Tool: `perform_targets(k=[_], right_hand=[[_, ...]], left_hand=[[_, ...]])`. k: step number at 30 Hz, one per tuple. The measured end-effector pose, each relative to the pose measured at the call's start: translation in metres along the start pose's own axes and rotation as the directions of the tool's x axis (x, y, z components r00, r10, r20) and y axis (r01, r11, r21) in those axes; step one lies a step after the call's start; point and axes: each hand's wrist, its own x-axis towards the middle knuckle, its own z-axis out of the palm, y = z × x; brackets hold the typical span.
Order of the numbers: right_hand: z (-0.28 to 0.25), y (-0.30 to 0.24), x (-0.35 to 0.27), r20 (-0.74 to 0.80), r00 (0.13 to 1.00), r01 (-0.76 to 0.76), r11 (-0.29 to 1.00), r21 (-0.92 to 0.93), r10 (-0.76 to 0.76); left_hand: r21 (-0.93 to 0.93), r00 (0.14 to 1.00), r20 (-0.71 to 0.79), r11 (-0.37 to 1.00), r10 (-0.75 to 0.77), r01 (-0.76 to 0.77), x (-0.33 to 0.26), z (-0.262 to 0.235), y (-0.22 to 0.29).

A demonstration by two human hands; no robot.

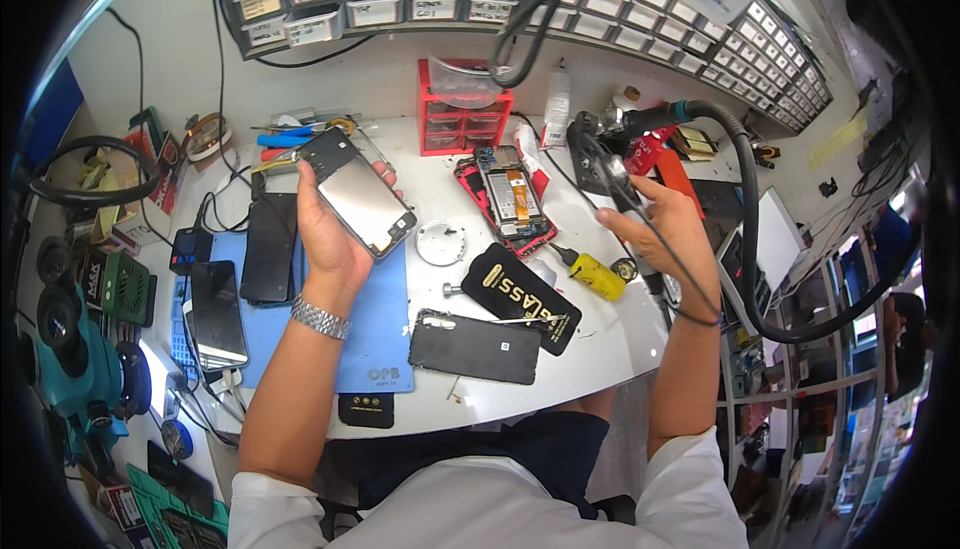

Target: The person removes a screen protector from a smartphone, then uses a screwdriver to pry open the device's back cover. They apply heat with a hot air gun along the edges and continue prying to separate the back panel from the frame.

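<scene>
My left hand (338, 241) is closed round a phone display panel (362, 199), its silver and black back turned up, above a blue mat (385, 334). My right hand (668, 234) is raised at the right, thumb and index finger stretched apart, beside a black tool holder (592, 159). A thin dark cable crosses that hand; whether its fingers touch the holder is unclear. Between the hands lies an opened red phone (505, 199) with its battery and orange flex showing. Nearer me are a black phone back panel (473, 347), a black printed packet (525, 294) and metal tweezers (520, 320).
A yellow bottle (597, 276) lies near my right forearm, and a round white dish (441, 242) sits centrally. Dark phones (270, 249) rest on the left. Behind stands a red drawer box (462, 134). A thick black hose (745, 209) arches at right; a teal microscope (85, 369) stands left.
</scene>
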Motion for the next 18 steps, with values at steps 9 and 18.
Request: perform_targets(k=[9, 18], right_hand=[[0.008, 0.053, 0.014, 0.098, 0.981, -0.097, 0.856, -0.508, 0.169], [0.007, 0.044, 0.011, 0.175, 0.97, -0.065, 0.871, -0.487, 0.17]], left_hand=[[-0.05, 0.999, 0.028, 0.998, -0.028, 0.03, 0.0, 0.0, 0.001], [-0.047, 0.999, 0.032, 0.999, -0.024, 0.026, -0.003, 0.001, 0.0]])
